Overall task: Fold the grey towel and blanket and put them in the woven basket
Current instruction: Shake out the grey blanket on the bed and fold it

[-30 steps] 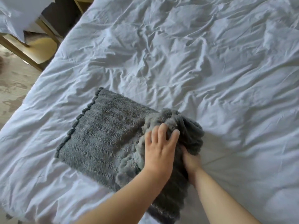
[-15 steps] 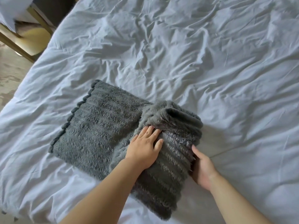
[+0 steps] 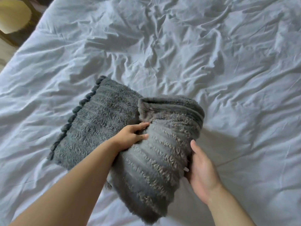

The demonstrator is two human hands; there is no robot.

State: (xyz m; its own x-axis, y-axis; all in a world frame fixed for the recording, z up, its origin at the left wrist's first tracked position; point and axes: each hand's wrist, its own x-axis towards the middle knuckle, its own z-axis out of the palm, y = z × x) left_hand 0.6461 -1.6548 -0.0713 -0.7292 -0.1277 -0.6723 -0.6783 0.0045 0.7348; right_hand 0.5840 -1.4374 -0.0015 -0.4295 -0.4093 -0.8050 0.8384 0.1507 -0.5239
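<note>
A folded, ribbed grey plush bundle (image 3: 159, 154) is in the lower middle of the head view, its far left part overlapping a flat folded grey cloth with a bobbled edge (image 3: 97, 121). Both lie on the white bed sheet (image 3: 179, 54). My left hand (image 3: 132, 133) grips the bundle's left edge, thumb on top and fingers tucked into the fold. My right hand (image 3: 202, 170) holds its right edge, thumb up along the side and fingers hidden beneath. Which grey piece is the towel and which the blanket I cannot tell. No woven basket is in view.
The wrinkled sheet spreads far, right and left around the cloths. The bed's left edge runs diagonally at the upper left, with a yellowish wooden seat (image 3: 14, 17) and floor beyond it.
My left hand slid from the top of the bundle to its left edge. My right hand came out from under the far end and took the right edge. The bundle now looks flatter and neater.
</note>
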